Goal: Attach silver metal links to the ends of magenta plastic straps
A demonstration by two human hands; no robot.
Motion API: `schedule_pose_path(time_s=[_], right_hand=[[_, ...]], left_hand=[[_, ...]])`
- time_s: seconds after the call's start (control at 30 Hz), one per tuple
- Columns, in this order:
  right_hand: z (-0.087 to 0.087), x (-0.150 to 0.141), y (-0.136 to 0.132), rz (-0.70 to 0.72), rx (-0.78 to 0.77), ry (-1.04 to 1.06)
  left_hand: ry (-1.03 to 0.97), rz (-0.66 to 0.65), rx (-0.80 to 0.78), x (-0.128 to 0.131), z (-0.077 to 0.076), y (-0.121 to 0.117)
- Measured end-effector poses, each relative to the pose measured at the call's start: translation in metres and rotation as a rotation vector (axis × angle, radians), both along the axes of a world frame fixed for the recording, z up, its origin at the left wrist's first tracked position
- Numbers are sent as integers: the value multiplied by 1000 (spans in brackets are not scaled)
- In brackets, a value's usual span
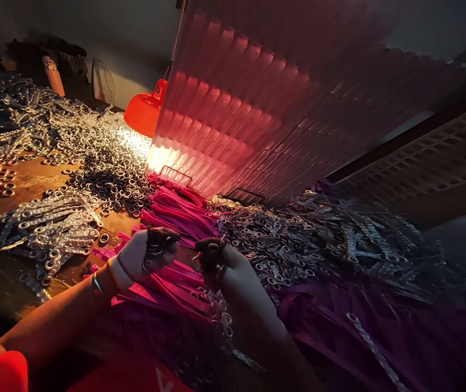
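Hovering over magenta straps (178, 212), left hand (151, 253) and right hand (219, 264) are curled nearly closed around rings (196, 264). Bare tabletop (32, 177) is exposed left.

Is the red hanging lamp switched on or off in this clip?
On: the red lamp has a bright warm glow beneath its shade, lighting the pile of metal rings below.
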State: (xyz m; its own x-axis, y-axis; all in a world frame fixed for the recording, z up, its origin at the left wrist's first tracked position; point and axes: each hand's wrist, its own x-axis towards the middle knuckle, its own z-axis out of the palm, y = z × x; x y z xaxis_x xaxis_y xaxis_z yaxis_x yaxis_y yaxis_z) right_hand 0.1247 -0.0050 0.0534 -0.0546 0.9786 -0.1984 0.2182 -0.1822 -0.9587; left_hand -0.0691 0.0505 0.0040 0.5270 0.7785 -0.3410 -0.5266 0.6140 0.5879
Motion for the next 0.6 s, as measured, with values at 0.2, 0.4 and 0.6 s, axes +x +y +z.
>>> schedule_pose_path(time_s=[0.2,0.4,0.6], right_hand=[[-2,-6,19,134,-33,-36],[-2,-3,24,243,59,-151],[-17,-7,3,135,200,-234]], left_hand=[[66,-172,-5,9,-5,-11],[278,-305,288,9,5,-21],[370,-231,397,14,16,-32]])
